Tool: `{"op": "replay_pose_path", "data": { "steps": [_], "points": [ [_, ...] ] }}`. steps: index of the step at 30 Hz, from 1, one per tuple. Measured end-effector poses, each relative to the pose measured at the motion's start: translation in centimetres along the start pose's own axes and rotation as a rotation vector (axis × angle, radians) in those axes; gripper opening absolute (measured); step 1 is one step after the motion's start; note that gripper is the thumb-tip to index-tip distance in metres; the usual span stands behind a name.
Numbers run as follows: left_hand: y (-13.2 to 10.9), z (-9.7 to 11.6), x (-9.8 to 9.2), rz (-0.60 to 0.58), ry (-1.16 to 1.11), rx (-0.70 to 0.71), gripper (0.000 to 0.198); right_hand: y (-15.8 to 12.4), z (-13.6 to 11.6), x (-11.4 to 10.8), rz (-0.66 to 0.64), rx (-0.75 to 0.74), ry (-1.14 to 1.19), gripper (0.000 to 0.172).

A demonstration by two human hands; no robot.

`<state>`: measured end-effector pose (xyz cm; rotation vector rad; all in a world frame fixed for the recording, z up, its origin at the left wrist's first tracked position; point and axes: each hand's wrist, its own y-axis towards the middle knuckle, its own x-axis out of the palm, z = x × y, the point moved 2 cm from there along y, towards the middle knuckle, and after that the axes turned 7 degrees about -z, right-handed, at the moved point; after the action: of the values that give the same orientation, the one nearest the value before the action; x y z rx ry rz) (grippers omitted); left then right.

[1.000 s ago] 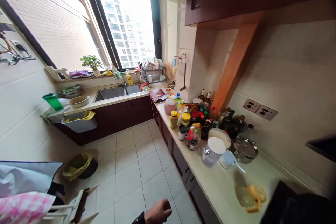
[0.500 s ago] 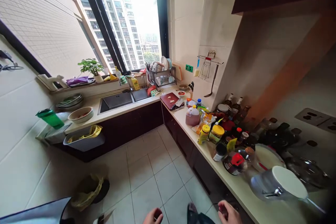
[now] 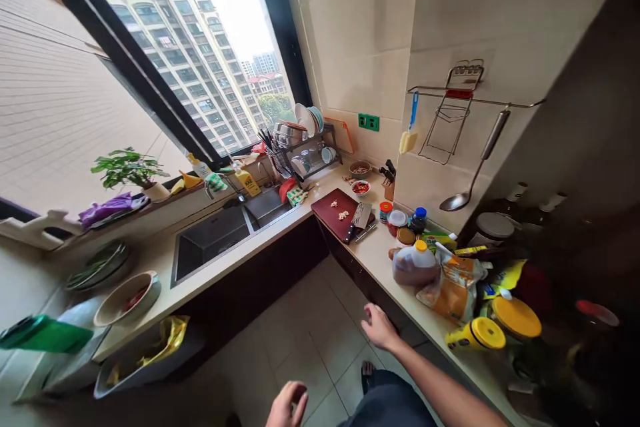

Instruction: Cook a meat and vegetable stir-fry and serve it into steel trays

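Note:
My left hand (image 3: 287, 404) hangs low over the floor, its fingers loosely curled and apart from the thumb, with nothing in it. Farther forward, my right hand (image 3: 379, 327) is in the air beside the right counter's front edge; it is empty, fingers half bent. Ahead of it, a dark red cutting board (image 3: 327, 207) lies at the counter corner. Small piles of chopped pale pieces (image 3: 343, 215) sit on the board. A cleaver (image 3: 361, 215) rests across its right side, black handle toward me. Behind the board stands a white bowl (image 3: 361, 187) of chopped red pieces.
On the left is a double sink (image 3: 213, 240), with a dish rack (image 3: 315, 153) beyond it. A jug (image 3: 415, 263), jars and seasoning packs crowd the right counter. A ladle (image 3: 463, 197) hangs on the wall. A grey bin (image 3: 143, 353) hangs at the left counter's front.
I have moved forward toward the counter corner, so the board and cleaver appear closer. My right hand has come forward and up; the pot on the right has left the view.

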<state>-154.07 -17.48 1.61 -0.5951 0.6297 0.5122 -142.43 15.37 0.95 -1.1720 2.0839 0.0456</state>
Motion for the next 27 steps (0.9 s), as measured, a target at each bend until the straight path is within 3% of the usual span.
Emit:
{"op": "replay_pose_path", "data": {
  "steps": [2, 5, 9, 13, 16, 19, 23, 27],
  "points": [
    [4.1, 1.2, -4.0, 0.07, -0.04, 0.029, 0.067, 6.8, -4.3, -0.8, 0.063, 0.047, -0.007, 0.034],
    [11.1, 3.3, -8.7, 0.111, -0.029, 0.094, 0.063, 15.9, -8.2, -1.9, 0.172, 0.141, -0.025, 0.053],
    [23.0, 6.4, -13.3, 0.108, 0.031, 0.273, 0.048, 25.3, -9.6, -2.6, 0.27, 0.23, -0.026, 0.067],
    [37.8, 9.9, -16.2, 0.043, 0.095, 0.508, 0.035, 31.3, -9.2, -1.9, 0.27, 0.362, -0.006, 0.079],
    [48.5, 13.2, -16.6, 0.011, 0.118, 0.682, 0.025, 33.0, -9.0, -1.8, 0.31, 0.445, 0.03, 0.086],
    [56.4, 16.7, -15.1, -0.046, 0.161, 0.771, 0.021, 32.2, -9.3, -2.7, 0.454, 0.497, 0.13, 0.073],
    [62.0, 19.9, -11.7, -0.11, 0.144, 0.802, 0.023, 28.9, -10.3, -2.6, 0.666, 0.424, 0.543, 0.044],
    [64.5, 20.0, -8.8, -0.095, 0.158, 0.759, 0.026, 27.3, -12.0, 2.0, 0.673, 0.323, 1.06, 0.043]
  ]
}}
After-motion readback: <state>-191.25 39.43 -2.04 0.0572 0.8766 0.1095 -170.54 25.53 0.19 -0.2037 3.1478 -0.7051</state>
